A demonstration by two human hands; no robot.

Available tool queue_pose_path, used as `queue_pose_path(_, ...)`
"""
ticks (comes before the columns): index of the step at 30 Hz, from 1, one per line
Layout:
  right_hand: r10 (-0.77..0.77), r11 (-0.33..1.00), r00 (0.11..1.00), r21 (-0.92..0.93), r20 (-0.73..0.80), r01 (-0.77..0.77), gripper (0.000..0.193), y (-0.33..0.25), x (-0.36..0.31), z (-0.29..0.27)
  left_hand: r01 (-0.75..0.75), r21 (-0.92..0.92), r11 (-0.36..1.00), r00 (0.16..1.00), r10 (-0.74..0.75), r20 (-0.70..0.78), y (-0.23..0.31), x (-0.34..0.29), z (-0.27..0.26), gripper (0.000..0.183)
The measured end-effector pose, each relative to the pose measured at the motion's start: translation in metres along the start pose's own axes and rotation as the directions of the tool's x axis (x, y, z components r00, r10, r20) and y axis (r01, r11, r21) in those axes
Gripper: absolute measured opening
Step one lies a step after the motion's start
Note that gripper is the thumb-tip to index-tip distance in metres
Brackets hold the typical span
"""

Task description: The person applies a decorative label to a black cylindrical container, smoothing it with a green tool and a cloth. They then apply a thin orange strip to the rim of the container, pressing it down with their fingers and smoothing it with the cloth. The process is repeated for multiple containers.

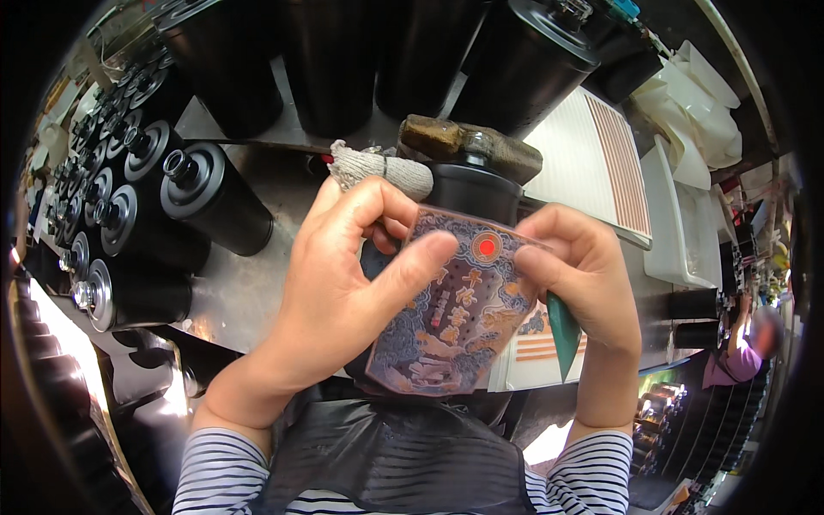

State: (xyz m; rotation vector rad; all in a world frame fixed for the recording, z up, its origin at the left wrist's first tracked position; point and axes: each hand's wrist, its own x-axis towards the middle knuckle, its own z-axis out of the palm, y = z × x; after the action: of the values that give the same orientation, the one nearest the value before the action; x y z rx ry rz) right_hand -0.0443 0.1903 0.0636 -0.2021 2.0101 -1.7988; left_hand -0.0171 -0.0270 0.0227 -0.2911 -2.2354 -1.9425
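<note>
Before me, a decorated label (455,335) with blue and gold patterns and a red dot is stretched between my two hands. My left hand (343,275) pinches its upper left edge, thumb on the front. Fingers and thumb of my right hand (592,275) close on the upper right edge. A green pointed scraper-like piece (563,335) also hangs from my right hand; its upper part is hidden by the fingers. Just behind the label lies a black bottle (472,189), partly covered. A grey knitted-cloth roll (382,172) is near my left fingers.
Worn brown blocks (433,136) flank the bottle's neck. Large black bottles (330,69) line the back, and several more (215,197) crowd the left. Striped sheets (592,163) and a white tray (674,223) are at right. Another person (734,360) is at the far right.
</note>
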Motion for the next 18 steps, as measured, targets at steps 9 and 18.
queue_pose_path(9,-0.078,0.996,0.988,0.038,-0.135,0.084,0.012,0.012,0.022,0.000,0.028,-0.066,0.997,0.992,-0.036,-0.125,-0.017,0.015,0.011,0.015)
queue_pose_path(18,-0.021,0.958,0.966,0.270,-0.256,0.092,0.016,0.028,0.019,0.008,0.204,-0.356,0.912,0.971,-0.234,-0.043,-0.017,0.011,0.006,0.027)
